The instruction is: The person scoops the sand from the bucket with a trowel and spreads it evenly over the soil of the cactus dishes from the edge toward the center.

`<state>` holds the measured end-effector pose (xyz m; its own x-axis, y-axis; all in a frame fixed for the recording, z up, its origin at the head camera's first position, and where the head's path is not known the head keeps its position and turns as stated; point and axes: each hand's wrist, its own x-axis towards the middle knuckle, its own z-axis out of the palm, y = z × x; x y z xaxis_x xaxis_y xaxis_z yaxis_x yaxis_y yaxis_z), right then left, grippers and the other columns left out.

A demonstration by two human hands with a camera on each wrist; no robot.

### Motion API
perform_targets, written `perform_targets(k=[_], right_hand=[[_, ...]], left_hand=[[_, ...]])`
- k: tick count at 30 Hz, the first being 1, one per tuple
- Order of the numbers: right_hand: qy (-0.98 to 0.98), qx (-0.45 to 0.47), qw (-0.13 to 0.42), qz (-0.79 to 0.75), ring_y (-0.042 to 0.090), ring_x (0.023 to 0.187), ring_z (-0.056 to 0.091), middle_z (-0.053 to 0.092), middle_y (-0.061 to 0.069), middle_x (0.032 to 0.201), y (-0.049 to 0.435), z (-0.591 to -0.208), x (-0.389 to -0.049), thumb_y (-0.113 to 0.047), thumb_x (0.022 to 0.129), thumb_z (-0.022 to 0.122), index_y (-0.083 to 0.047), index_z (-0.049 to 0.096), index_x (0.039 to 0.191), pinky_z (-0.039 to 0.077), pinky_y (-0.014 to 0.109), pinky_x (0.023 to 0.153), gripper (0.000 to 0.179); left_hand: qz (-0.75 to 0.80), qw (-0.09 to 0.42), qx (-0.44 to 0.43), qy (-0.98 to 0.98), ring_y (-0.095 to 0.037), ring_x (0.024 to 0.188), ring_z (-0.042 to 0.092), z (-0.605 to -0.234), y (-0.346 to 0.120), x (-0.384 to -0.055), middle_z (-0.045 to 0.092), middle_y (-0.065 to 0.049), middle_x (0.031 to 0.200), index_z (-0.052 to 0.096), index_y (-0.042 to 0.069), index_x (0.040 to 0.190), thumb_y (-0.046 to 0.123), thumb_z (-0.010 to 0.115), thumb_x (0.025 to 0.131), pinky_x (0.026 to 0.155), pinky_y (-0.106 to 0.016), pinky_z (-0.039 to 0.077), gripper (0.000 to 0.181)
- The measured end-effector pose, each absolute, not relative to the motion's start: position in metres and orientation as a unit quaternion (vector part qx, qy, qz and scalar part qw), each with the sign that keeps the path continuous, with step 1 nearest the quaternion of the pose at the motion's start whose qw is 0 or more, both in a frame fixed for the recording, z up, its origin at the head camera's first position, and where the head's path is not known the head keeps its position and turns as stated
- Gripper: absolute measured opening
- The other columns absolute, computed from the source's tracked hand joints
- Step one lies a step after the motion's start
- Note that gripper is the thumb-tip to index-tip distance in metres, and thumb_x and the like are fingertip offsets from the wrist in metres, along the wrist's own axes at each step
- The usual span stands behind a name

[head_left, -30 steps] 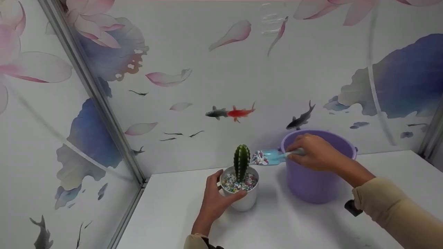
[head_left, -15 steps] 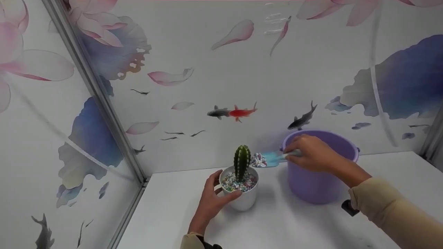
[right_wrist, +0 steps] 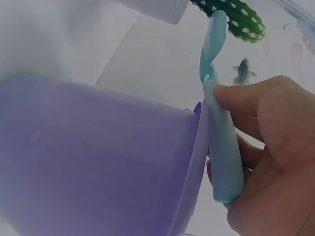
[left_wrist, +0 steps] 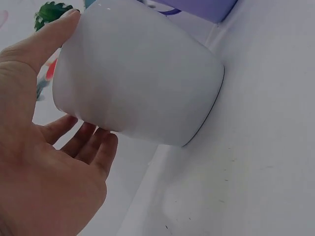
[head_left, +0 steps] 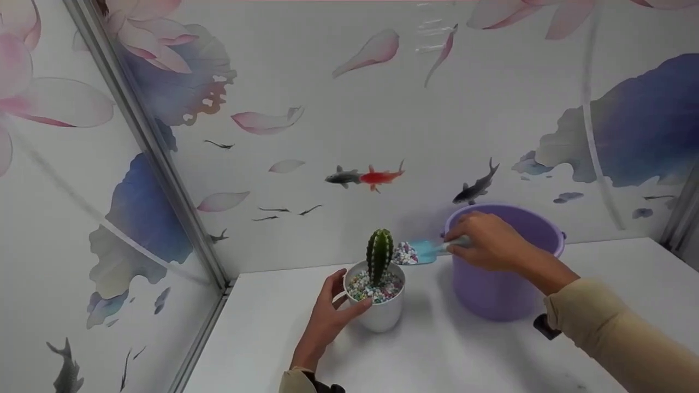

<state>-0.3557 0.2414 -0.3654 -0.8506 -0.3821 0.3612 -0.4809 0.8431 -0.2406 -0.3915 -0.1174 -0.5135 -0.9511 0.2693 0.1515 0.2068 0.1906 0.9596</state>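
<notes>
A green cactus [head_left: 379, 256] stands in a white pot [head_left: 382, 319] whose top is covered with multicoloured pebbles [head_left: 360, 289]. My left hand [head_left: 326, 319] holds the pot from its left, thumb at the near rim and fingers round the far side; the left wrist view shows the thumb [left_wrist: 54, 34] and fingertips on opposite sides. In my right hand [head_left: 486, 243] is the pale handle of a small light-blue shovel [head_left: 427, 252], gripped between thumb and fingers. Small mixed pebbles [head_left: 405, 254] lie on the shovel's blade, which reaches the pot's right rim close beside the cactus.
A purple bucket [head_left: 486, 295] stands right of the pot, under my right hand; its inside is mostly hidden. Behind the white table [head_left: 262, 327] rises a wall [head_left: 306, 234] printed with fish and petals. A metal frame post [head_left: 147, 142] runs up on the left.
The shovel with its pebbles has moved slightly left and down, toward the pot. My left thumb has slid back a little along the near rim, and the pot has shifted slightly left.
</notes>
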Motion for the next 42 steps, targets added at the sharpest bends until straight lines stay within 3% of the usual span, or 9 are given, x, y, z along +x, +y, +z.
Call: perform_targets(k=[6, 13, 19, 42], right_hand=[[-0.947, 0.227, 0.17, 0.15, 0.028, 0.104, 0.073, 0.083, 0.003, 0.11, 0.235, -0.367, -0.356, -0.014, 0.096, 0.081, -0.013, 0.087, 0.112, 0.062, 0.055, 0.089, 0.017], [-0.951, 0.219, 0.173, 0.133, 0.027, 0.099, 0.072, 0.081, 0.003, 0.104, 0.228, -0.366, -0.357, -0.014, 0.095, 0.081, -0.012, 0.087, 0.11, 0.061, 0.055, 0.087, 0.017], [-0.951, 0.216, 0.187, 0.116, 0.026, 0.092, 0.07, 0.08, 0.004, 0.098, 0.218, -0.369, -0.356, -0.012, 0.093, 0.083, -0.011, 0.088, 0.106, 0.06, 0.052, 0.082, 0.014], [-0.958, 0.193, 0.201, 0.063, 0.03, 0.101, 0.064, 0.076, 0.005, 0.1, 0.202, -0.378, -0.355, -0.005, 0.089, 0.085, -0.012, 0.088, 0.102, 0.051, 0.049, 0.083, 0.015]], left_hand=[[0.604, 0.011, 0.156, 0.781, -0.034, 0.156, 0.041, -0.512, -0.115, -0.387, 0.042, -0.015, 0.167, 0.029, 0.014, 0.169, 0.046, 0.084, 0.094, 0.133, -0.056, 0.033, 0.098], [0.518, -0.058, 0.107, 0.847, -0.032, 0.156, 0.037, -0.502, -0.084, -0.375, 0.031, -0.012, 0.17, 0.021, 0.016, 0.17, 0.064, 0.093, 0.076, 0.128, -0.059, 0.04, 0.128], [0.498, -0.096, 0.105, 0.855, -0.03, 0.153, 0.038, -0.5, -0.07, -0.368, 0.034, -0.012, 0.164, 0.026, 0.011, 0.168, 0.064, 0.095, 0.074, 0.127, -0.055, 0.042, 0.128], [0.535, -0.05, 0.12, 0.835, -0.035, 0.154, 0.043, -0.499, -0.084, -0.373, 0.039, -0.014, 0.168, 0.029, 0.012, 0.169, 0.057, 0.097, 0.074, 0.127, -0.062, 0.04, 0.126]])
